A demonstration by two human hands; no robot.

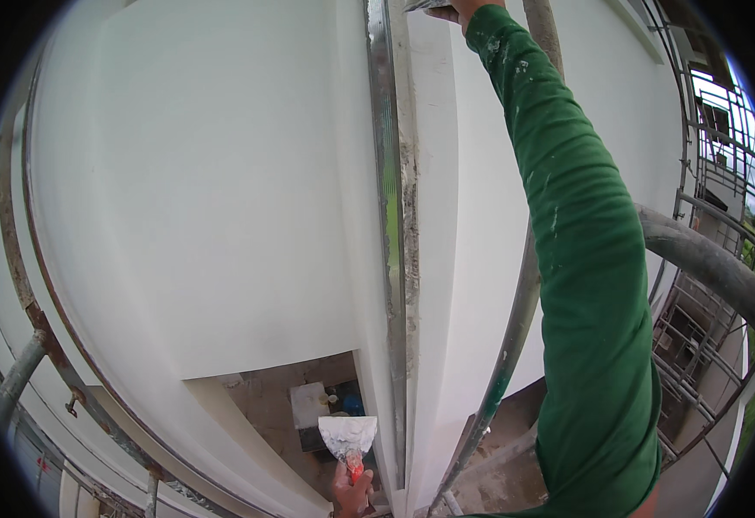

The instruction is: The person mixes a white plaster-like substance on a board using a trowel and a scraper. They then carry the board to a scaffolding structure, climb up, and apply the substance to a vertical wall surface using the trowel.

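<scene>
Low in the view, my left hand (350, 494) is closed around the red handle of a putty knife (348, 434). Its wide blade points upward and is smeared with white putty. My right arm, in a green sleeve spotted with white, stretches up to the top edge. There my right hand (460, 12) grips a grey metal blade (427, 4), mostly cut off by the frame, so its exact kind is unclear. That hand is beside the upper part of a wall edge, where a long shiny metal strip (384, 129) runs down next to a rough, unpainted band (409, 190).
Smooth white wall (222, 190) spreads to the left of the strip. A scaffold pole (516, 345) rises just right of the edge, and a curved pipe (706, 259) passes behind my arm. More scaffolding (28, 285) stands at left. Far below, a pale board (310, 404) lies on the floor.
</scene>
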